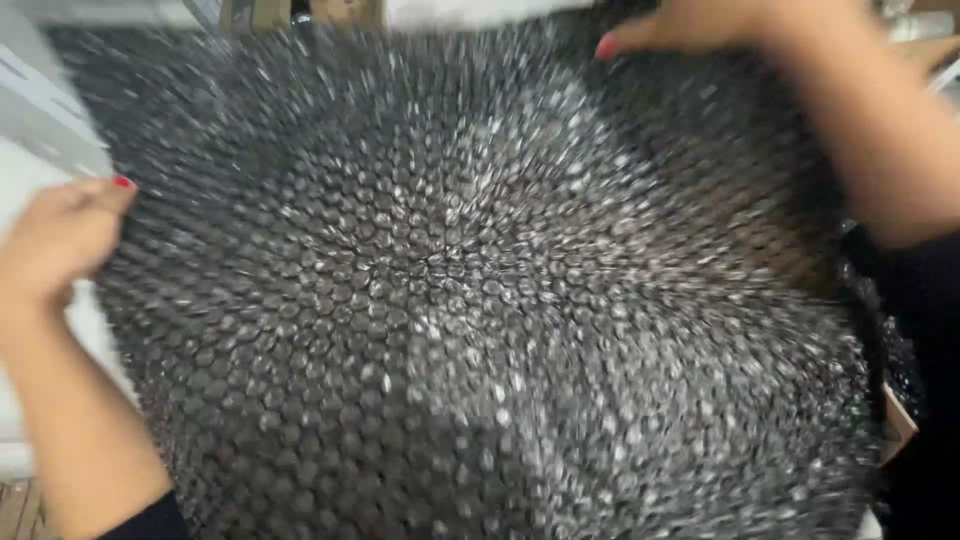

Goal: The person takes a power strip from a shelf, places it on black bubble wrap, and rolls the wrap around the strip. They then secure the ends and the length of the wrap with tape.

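Observation:
A large sheet of black bubble wrap [470,290] fills almost the whole head view, blurred by motion toward its edges. My left hand [55,235] grips its left edge, thumb on top with a red-painted nail. My right hand [700,28] reaches across the top right and pinches the sheet's far edge with its fingers. Whatever lies under the sheet is hidden.
A pale surface [30,150] shows at the left beside the sheet. A strip of brown cardboard [300,12] peeks out at the top edge, and a cardboard corner [897,425] shows at the right. My dark sleeve [925,330] covers the right side.

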